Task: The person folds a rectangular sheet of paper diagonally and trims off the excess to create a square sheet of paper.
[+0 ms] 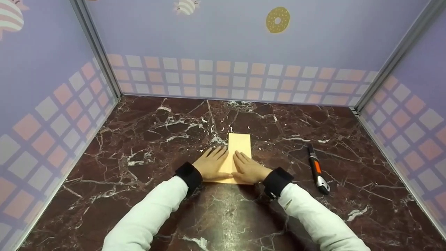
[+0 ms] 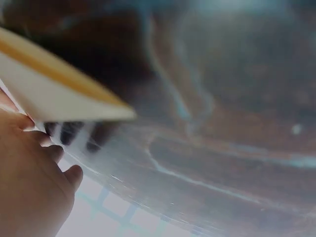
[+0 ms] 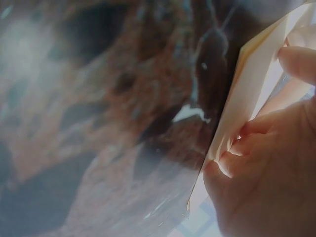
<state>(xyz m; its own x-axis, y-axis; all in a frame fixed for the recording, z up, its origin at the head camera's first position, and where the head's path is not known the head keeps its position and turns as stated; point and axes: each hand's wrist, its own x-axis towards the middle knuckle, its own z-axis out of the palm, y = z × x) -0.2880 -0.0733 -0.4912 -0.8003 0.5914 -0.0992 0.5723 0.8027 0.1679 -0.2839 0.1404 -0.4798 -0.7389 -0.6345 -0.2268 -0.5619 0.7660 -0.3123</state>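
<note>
A pale yellow sheet of folded paper (image 1: pixel 239 141) lies on the marbled tabletop in front of me, a narrow strip pointing away and a wider part near the wrists. My left hand (image 1: pixel 211 165) rests on its left side with fingers extended. On the right part, my right hand (image 1: pixel 248 169) lies with straight fingers angled inward, and the two thumbs nearly meet. In the left wrist view the near edge of the paper (image 2: pixel 64 91) shows as layered and slightly raised. Seen from the right wrist, the fingers lie along the paper (image 3: pixel 242 98), whose edge is also layered.
A black and orange utility knife (image 1: pixel 316 167) lies to the right of the paper. Small white scraps (image 1: pixel 204 121) dot the dark tabletop (image 1: pixel 153 212) beyond the hands. Patterned panels (image 1: pixel 223 38) wall in the back and both sides.
</note>
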